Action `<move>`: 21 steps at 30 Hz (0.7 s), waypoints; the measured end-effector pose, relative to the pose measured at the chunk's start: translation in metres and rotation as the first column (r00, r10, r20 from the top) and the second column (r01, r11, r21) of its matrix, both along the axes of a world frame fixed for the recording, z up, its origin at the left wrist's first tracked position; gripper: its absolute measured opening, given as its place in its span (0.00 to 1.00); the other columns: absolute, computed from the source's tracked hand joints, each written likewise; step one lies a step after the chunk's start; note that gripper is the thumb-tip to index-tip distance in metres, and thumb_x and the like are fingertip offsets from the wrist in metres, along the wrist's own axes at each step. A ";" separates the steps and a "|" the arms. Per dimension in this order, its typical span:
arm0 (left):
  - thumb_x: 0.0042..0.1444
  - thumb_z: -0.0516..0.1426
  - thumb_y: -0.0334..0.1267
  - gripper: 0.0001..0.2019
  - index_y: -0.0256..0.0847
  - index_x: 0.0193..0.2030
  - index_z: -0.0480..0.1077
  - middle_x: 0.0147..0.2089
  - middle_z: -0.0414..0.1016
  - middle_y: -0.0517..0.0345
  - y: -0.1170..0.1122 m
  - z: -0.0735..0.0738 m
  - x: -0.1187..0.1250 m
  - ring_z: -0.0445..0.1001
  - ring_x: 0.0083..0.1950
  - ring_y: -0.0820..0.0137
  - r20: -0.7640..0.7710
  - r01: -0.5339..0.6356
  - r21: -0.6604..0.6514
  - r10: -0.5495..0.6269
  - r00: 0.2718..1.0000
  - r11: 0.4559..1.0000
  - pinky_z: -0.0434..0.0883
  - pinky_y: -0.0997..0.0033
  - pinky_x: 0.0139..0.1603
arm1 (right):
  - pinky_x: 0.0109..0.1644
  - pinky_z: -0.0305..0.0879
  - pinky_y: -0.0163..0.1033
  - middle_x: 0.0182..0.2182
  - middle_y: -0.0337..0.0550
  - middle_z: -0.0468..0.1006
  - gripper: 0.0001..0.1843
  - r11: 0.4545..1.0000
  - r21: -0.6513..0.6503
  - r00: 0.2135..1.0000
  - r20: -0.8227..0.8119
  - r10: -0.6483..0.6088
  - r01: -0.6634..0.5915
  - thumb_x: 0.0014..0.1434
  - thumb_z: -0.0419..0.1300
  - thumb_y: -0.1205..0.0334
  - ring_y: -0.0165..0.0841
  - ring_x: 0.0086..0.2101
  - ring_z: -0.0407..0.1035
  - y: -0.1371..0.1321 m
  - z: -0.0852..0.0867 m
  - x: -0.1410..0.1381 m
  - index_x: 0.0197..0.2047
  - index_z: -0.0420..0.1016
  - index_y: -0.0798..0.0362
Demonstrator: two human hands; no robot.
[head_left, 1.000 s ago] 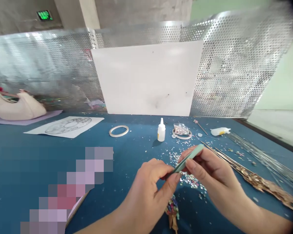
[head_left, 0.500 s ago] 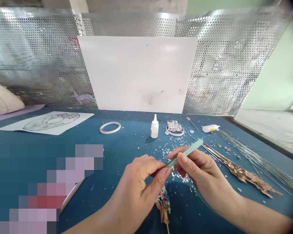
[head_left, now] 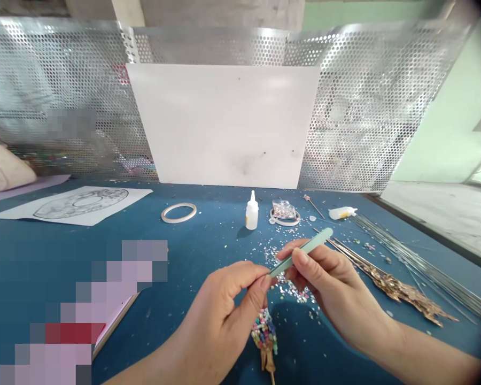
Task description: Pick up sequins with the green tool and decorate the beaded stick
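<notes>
My right hand (head_left: pixel 328 289) grips mint-green tweezers (head_left: pixel 304 250), their tip pointing left at the pinched fingertips of my left hand (head_left: pixel 224 315). Thumb and forefinger of my left hand are closed together at the tweezer tip; whatever lies between them is too small to see. Below my left hand a gold ornament covered in coloured sequins (head_left: pixel 265 342) lies on the blue table (head_left: pixel 192 251). Loose sequins (head_left: pixel 292 291) are scattered under both hands.
A small white glue bottle (head_left: pixel 251 211) stands behind the hands, with a tape ring (head_left: pixel 178 212), a bag of sequins (head_left: pixel 284 211) and a lying glue bottle (head_left: pixel 342 213). Gold leaf stems (head_left: pixel 396 289) and thin wires (head_left: pixel 425 264) lie right. A printed sheet (head_left: pixel 74 203) lies left.
The view shifted, so everything sits lower-left in frame. My hands stay joined at the tweezer tip, and the sequined ornament shows more below my left hand.
</notes>
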State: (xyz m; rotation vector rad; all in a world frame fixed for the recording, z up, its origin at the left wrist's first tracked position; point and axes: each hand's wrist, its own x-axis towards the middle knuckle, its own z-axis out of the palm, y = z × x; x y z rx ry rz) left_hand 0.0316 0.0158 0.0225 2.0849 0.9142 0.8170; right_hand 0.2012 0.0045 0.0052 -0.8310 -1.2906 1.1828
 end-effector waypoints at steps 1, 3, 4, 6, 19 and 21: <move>0.60 0.44 0.42 0.13 0.42 0.28 0.63 0.25 0.62 0.67 0.000 0.000 0.000 0.60 0.27 0.80 -0.003 -0.001 -0.006 0.001 1.000 1.000 0.59 0.79 0.28 | 0.28 0.57 0.30 0.23 0.34 0.69 0.09 1.000 -0.010 1.000 -0.004 -0.003 0.003 0.59 0.57 0.56 0.26 0.25 0.60 0.000 -0.001 0.000 0.33 0.77 0.46; 0.59 0.44 0.42 0.13 0.42 0.29 0.63 0.26 0.63 0.66 0.001 -0.001 0.001 0.61 0.28 0.79 -0.015 -0.008 -0.015 0.008 1.000 1.000 0.60 0.79 0.29 | 0.27 0.55 0.30 0.22 0.34 0.69 0.09 1.000 -0.028 1.000 -0.012 -0.012 0.012 0.59 0.57 0.55 0.26 0.23 0.59 0.001 -0.002 0.000 0.33 0.77 0.47; 0.59 0.44 0.43 0.13 0.42 0.28 0.63 0.26 0.63 0.66 0.001 -0.001 0.001 0.61 0.28 0.79 -0.022 -0.017 -0.016 0.017 1.000 1.000 0.61 0.79 0.29 | 0.27 0.55 0.31 0.22 0.34 0.68 0.09 0.999 -0.036 1.000 -0.016 -0.020 0.020 0.59 0.57 0.55 0.26 0.23 0.58 0.002 -0.003 0.000 0.33 0.77 0.47; 0.59 0.44 0.42 0.13 0.42 0.28 0.64 0.26 0.64 0.65 0.003 -0.002 0.001 0.62 0.28 0.78 -0.036 -0.048 -0.012 0.047 0.998 0.999 0.61 0.78 0.29 | 0.27 0.54 0.31 0.22 0.34 0.68 0.09 0.998 -0.047 0.999 -0.029 -0.039 0.038 0.59 0.57 0.55 0.26 0.23 0.57 0.004 -0.005 0.000 0.33 0.77 0.47; 0.56 0.48 0.45 0.11 0.43 0.34 0.67 0.29 0.66 0.64 0.005 -0.004 0.001 0.64 0.31 0.77 -0.040 -0.106 -0.050 0.104 0.994 0.993 0.61 0.78 0.31 | 0.25 0.52 0.31 0.22 0.35 0.68 0.10 0.991 -0.128 0.998 -0.059 -0.035 0.027 0.58 0.58 0.55 0.26 0.22 0.56 0.004 -0.005 -0.002 0.33 0.77 0.50; 0.56 0.48 0.44 0.11 0.43 0.30 0.68 0.27 0.65 0.65 0.005 -0.004 0.001 0.62 0.29 0.78 -0.063 -0.091 -0.044 0.088 0.994 0.995 0.60 0.78 0.30 | 0.25 0.52 0.31 0.22 0.35 0.68 0.10 0.991 -0.132 0.998 -0.068 -0.017 0.008 0.58 0.58 0.55 0.25 0.22 0.57 0.004 -0.004 -0.003 0.33 0.77 0.50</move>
